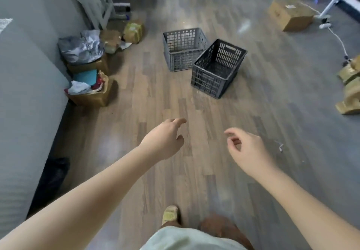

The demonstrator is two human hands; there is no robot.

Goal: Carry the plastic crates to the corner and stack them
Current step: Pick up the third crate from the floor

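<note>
**Head view: 2 crates on floor, both hands empty**

Head cam, looking fwd and down. Wood-look floor fills most of frame; grey wall runs along left side.

Light grey crate sits upright on floor, centre frame. Dark grey crate is just beside it on the right, tilted, near corner touching or almost touching it; cannot tell which. Both appear empty, unstacked.

Cardboard box upper right, well apart from crates. Rubbish boxes stand along left wall.

Left hand and right hand reach fwd, fingers loosely spread, grasping nothing, well short of crates.
</note>
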